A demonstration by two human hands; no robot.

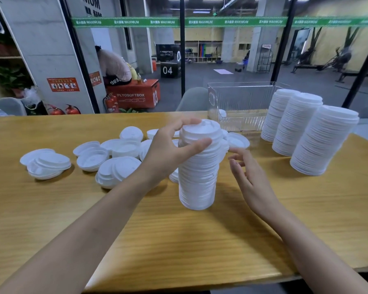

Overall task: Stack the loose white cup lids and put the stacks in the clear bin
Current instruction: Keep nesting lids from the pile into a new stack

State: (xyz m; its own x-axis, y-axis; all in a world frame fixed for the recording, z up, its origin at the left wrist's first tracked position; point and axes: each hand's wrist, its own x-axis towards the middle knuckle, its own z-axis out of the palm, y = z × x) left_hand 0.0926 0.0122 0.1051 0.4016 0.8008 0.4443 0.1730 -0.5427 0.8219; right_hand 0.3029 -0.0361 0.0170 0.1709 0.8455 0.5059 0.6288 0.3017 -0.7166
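1. Lids are gathered into one tall stack [198, 166], which stands on the table [179, 240] near the middle, just right of the loose lids [94, 159].
2. The top of this stack is grasped by the left hand [168, 149]. The thumb is laid on the near side and the fingers are curled over the far rim.
3. The right hand [249, 175] is found just right of the stack. Its fingers are spread and relaxed, and nothing is held.
4. The step in hand is judged to be the stacking, as many loose lids are not yet collected. No stack is seen in the bin [242, 96], far and to the right.
5. The long axis of the stack is close to upright, and the raised tops of the lids are pointed upward.
6. For the next move, more lids could be added. If the stack is carried to the bin, support from both sides is probably needed, because such a tall stack may bend.
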